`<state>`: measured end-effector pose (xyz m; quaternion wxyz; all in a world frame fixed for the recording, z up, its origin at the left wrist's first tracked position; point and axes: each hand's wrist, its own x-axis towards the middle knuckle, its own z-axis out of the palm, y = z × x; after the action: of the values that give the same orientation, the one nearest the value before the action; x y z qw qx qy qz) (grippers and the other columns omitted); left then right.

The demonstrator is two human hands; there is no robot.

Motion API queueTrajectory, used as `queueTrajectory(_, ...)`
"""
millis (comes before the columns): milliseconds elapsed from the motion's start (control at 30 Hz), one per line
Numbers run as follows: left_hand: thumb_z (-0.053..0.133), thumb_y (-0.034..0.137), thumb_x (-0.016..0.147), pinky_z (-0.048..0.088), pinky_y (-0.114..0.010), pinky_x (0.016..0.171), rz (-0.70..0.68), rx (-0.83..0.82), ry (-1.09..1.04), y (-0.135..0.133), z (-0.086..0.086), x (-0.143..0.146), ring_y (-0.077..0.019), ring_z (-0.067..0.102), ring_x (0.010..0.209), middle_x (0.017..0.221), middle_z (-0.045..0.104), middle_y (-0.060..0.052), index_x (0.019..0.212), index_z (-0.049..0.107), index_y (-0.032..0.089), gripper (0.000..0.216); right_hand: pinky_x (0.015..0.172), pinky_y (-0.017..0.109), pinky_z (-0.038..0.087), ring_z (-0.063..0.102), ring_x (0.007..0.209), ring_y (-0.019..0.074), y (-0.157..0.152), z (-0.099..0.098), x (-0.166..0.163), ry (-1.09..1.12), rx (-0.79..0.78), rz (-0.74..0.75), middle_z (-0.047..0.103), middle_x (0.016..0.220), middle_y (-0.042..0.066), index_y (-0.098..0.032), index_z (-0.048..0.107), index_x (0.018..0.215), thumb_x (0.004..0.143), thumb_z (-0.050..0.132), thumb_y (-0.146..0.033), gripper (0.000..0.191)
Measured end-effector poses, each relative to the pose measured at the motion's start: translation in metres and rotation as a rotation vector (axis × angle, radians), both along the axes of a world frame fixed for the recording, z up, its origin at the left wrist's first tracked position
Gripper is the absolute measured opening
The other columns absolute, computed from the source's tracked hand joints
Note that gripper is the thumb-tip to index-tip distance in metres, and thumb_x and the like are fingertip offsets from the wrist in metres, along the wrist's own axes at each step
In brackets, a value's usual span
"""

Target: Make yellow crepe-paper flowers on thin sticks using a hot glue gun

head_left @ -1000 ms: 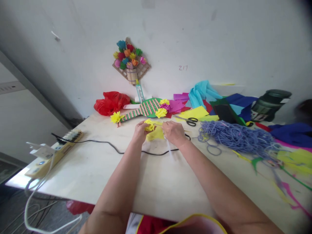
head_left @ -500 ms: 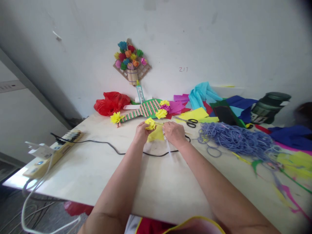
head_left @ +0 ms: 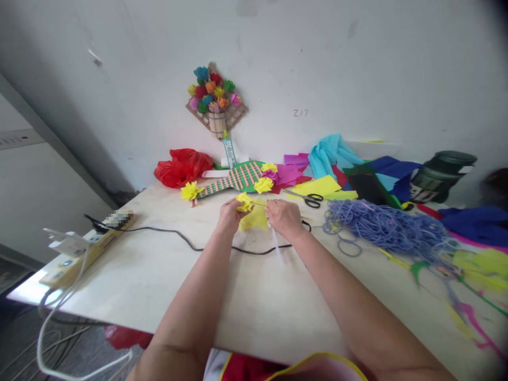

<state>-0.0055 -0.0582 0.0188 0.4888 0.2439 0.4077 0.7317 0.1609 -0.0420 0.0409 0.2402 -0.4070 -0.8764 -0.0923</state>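
My left hand (head_left: 230, 214) is closed on a crumpled yellow paper flower (head_left: 244, 201), pinching it at its base. Just to the right, my right hand (head_left: 282, 216) has its fingers together around a thin stick (head_left: 259, 203) that points at the flower. A pale translucent rod (head_left: 278, 247) sticks out below the right hand; what it belongs to is hidden. Yellow paper (head_left: 254, 219) lies beneath and between the hands. Behind them rests a green, guitar-shaped craft (head_left: 244, 177) with pinkish strips and yellow and purple paper flowers.
Scissors (head_left: 313, 200), yellow sheets (head_left: 317, 186) and a tangle of blue-purple cord (head_left: 381, 225) are on the right, with a dark green jar (head_left: 442, 174) beyond. A black cable (head_left: 174, 233) runs from the power strip (head_left: 91, 254). A red bag (head_left: 182, 168) sits at the back left.
Both hands stay almost in place, with the flower and stick still held. The whole view has shifted very slightly.
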Motion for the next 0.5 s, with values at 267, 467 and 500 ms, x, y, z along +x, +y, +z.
queueTrajectory(267, 0.062, 0.011, 0.052, 0.055, -0.035, 0.066, 0.016, 0.039, 0.043, -0.0017, -0.0002, -0.0009, -0.016, 0.062, 0.059, 0.065, 0.065, -0.004, 0.068, 0.061, 0.011, 0.016, 0.056, 0.03, 0.025, 0.06, 0.079, 0.019, -0.0029, 0.0016, -0.0004, -0.037, 0.002, 0.004, 0.069, 0.082, 0.009, -0.015, 0.065, 0.087, 0.088, 0.041, -0.018, 0.024)
queueTrajectory(467, 0.062, 0.015, 0.052, 0.053, -0.033, 0.065, 0.14, 0.09, 0.07, 0.0025, -0.0016, -0.0002, -0.0148, 0.061, 0.059, 0.068, 0.065, -0.002, 0.081, 0.062, 0.013, 0.029, 0.056, 0.028, 0.027, 0.061, 0.079, 0.0176, -0.0065, -0.0023, -0.0067, -0.043, -0.049, -0.053, 0.069, 0.085, 0.008, -0.016, 0.063, 0.093, 0.092, 0.036, -0.018, 0.027)
queueTrajectory(500, 0.063, 0.015, 0.052, 0.052, -0.032, 0.064, 0.146, 0.095, 0.064, 0.0031, -0.0018, -0.0001, -0.0147, 0.061, 0.06, 0.069, 0.065, -0.002, 0.082, 0.062, 0.013, 0.03, 0.056, 0.028, 0.027, 0.061, 0.079, 0.0176, -0.0061, -0.0034, -0.007, -0.043, -0.045, -0.059, 0.069, 0.085, 0.009, -0.016, 0.063, 0.093, 0.092, 0.036, -0.019, 0.028)
